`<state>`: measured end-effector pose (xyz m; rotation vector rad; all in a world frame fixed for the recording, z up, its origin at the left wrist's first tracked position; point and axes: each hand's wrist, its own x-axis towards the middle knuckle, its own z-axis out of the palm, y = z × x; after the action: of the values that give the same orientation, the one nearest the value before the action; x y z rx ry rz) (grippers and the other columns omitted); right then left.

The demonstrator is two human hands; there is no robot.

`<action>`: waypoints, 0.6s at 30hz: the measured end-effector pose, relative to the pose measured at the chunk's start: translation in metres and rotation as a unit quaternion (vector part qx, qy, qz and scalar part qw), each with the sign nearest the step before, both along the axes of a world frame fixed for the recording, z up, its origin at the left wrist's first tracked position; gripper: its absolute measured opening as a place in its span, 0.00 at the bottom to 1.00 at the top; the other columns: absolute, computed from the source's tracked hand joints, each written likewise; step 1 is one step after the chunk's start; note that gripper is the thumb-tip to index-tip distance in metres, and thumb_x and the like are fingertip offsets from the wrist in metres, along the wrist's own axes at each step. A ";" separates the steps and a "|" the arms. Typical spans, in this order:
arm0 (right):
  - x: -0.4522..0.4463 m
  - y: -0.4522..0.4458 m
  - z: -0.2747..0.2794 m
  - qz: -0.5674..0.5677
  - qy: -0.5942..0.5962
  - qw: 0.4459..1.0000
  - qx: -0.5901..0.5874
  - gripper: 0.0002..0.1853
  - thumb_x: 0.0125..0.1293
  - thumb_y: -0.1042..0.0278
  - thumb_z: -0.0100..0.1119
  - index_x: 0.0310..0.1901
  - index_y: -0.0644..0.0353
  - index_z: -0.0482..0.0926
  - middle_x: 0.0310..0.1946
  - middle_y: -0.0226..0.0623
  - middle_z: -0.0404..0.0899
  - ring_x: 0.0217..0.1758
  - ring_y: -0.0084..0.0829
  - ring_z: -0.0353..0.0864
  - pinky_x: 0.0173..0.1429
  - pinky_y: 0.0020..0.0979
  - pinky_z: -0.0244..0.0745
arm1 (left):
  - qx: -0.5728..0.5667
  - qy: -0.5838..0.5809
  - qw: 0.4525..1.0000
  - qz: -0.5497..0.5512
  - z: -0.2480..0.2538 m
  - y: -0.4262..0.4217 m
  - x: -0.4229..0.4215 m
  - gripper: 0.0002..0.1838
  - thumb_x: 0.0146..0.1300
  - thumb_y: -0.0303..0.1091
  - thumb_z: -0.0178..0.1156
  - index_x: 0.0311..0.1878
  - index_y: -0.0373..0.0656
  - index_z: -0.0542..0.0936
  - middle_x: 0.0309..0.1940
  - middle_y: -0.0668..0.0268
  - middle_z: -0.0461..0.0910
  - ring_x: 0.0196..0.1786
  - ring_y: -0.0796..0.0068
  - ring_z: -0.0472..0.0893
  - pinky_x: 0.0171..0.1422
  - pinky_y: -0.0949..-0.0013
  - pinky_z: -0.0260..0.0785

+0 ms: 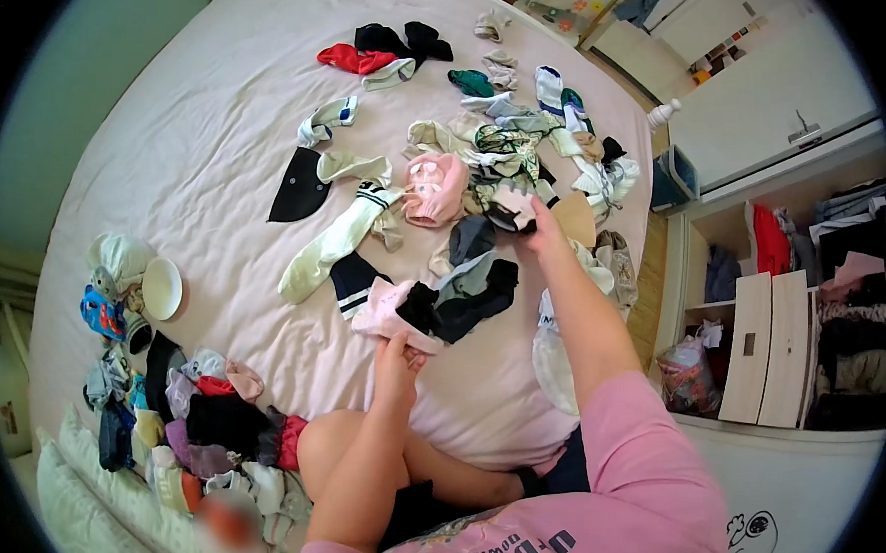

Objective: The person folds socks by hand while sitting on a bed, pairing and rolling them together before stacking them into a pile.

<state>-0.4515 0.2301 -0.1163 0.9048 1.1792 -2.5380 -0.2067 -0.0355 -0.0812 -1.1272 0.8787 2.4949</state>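
The left hand (pixel 397 357) pinches the pink cloth (pixel 380 311) by its edge, likely steadying it; the right hand (pixel 544 229) grips a pink-and-black piece (pixel 512 205). Loose spacing on the bed (pixel 205 139) probably keeps pieces distinct.

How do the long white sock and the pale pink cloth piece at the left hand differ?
Colour: the long white sock has dark bands near one end; the pale pink cloth piece is mainly pink. Shape: the sock lies stretched out and narrow, while the pink piece looks shorter and broader. State: the sock is untouched, whereas the left hand grips the pink piece's edge. Both are fabric.
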 end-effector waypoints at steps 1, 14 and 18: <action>-0.004 -0.006 0.009 -0.017 0.010 1.000 0.013 0.20 0.63 0.54 0.50 0.52 0.57 0.70 0.50 0.36 0.74 0.51 0.36 0.73 0.57 0.42 0.67 | 0.001 -0.002 1.000 -0.002 0.001 0.000 -0.001 0.09 0.62 0.35 0.49 0.45 0.49 0.68 0.32 0.72 0.71 0.31 0.79 0.71 0.35 0.72 0.66; 0.158 0.022 0.156 0.053 0.230 0.969 0.069 0.21 0.66 0.57 0.46 0.53 0.67 0.67 0.49 0.42 0.73 0.51 0.36 0.74 0.57 0.35 0.68 | -0.088 0.070 0.993 0.042 0.003 -0.004 0.005 0.12 0.58 0.32 0.52 0.45 0.47 0.68 0.32 0.69 0.72 0.28 0.80 0.71 0.30 0.77 0.64; 0.233 0.006 0.159 0.046 0.182 0.982 -0.009 0.22 0.66 0.56 0.46 0.54 0.66 0.66 0.51 0.42 0.72 0.52 0.37 0.73 0.57 0.36 0.67 | -0.531 0.216 0.816 0.077 0.003 0.016 0.033 0.15 0.56 0.29 0.55 0.47 0.41 0.68 0.33 0.67 0.71 0.35 0.76 0.71 0.41 0.76 0.63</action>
<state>-0.2189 0.2365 0.0424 0.3762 1.2539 -2.7060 -0.1738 -0.0196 -0.0781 -0.8340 2.6032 2.3512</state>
